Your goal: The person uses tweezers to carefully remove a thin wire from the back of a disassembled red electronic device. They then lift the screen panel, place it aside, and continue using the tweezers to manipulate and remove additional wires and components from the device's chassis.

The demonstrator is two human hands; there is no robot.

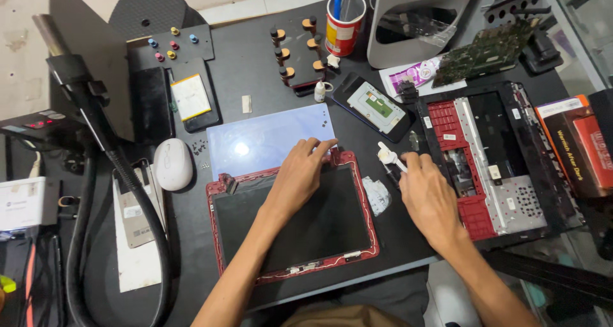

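A red-framed laptop lid with a dark screen panel lies flat on the black table in front of me. My left hand rests on its upper edge, fingers pressing near the top right corner. My right hand is just right of the lid and holds a small white-tipped tool that points up and left. A crumpled white wipe lies between the lid and my right hand.
An opened red and black laptop base sits to the right. A pale blue sheet, white mouse, phones, a green circuit board, a red and white cup of tools and a black hose surround it.
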